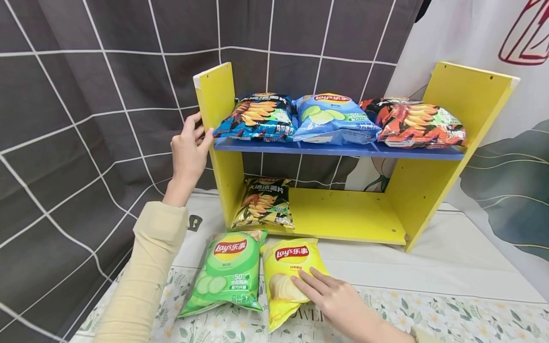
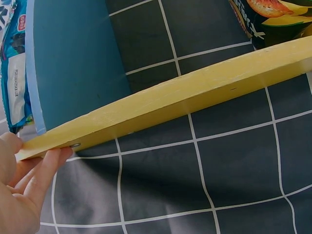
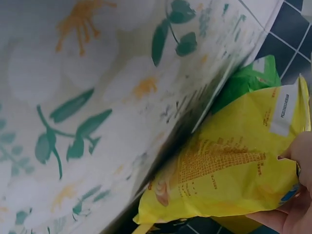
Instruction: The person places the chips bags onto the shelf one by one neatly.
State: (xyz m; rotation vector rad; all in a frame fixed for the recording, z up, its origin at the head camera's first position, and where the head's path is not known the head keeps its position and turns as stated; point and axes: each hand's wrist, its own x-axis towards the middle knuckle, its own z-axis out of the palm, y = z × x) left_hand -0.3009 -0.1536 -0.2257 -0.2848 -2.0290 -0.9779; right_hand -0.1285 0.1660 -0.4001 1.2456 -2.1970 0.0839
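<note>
My left hand [image 1: 190,147] grips the yellow left side panel [image 1: 220,166] of a small shelf, thumb at the front edge, fingers behind it. The left wrist view shows that panel [image 2: 185,92] pinched between thumb and fingers. With my right hand [image 1: 339,305] I hold a yellow Lay's chip bag [image 1: 291,267] by its right side, fingers across its front. In the right wrist view, the printed back of the bag [image 3: 224,161] faces the camera and the thumb lies against it. A green Lay's chip bag [image 1: 227,271] lies beside it on the left.
On the blue upper shelf board [image 1: 334,149] sit a dark blue chip bag [image 1: 261,116], a light blue one [image 1: 334,119] and a red one [image 1: 420,121]. A black-and-gold chip bag [image 1: 266,202] stands at the left of the lower board [image 1: 343,214]. Dark gridded cloth [image 1: 107,95] hangs behind.
</note>
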